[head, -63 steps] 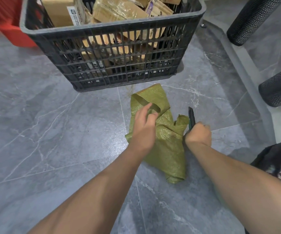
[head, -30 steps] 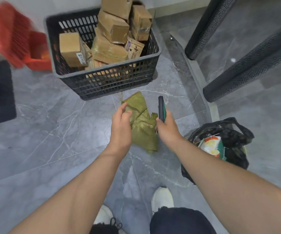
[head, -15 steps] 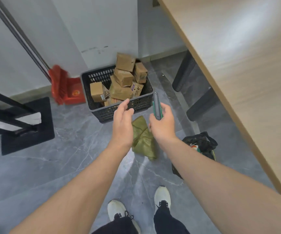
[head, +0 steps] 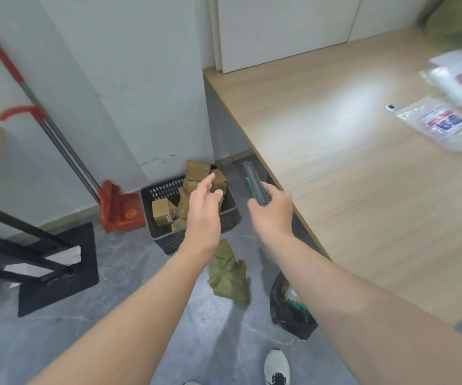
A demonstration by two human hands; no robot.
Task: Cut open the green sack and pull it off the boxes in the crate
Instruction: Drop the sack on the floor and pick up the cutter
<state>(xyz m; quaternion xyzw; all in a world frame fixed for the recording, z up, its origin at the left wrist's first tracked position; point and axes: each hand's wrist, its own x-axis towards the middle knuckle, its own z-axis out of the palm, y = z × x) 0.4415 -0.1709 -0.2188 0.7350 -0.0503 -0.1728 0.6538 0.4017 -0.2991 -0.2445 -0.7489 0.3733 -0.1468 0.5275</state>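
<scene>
Down at the lower centre of the frame, the green sack (head: 228, 275) lies crumpled on the grey floor (head: 118, 323), clear of the black crate (head: 165, 240) just above it, where the bare cardboard boxes (head: 160, 211) now stand uncovered. A second ago the left hand (head: 204, 209) was still pinching that sack; now it has let go and floats mid-frame, fingers (head: 210, 182) loosely spread and holding nothing. The right hand (head: 272, 215) has risen too, fingers wrapped around the utility knife (head: 254, 184), which points up beside the edge of the wooden counter (head: 335, 168). The view has climbed as the person stands. Cutting and pulling look done, I'd say; putting the knife down seems next.
</scene>
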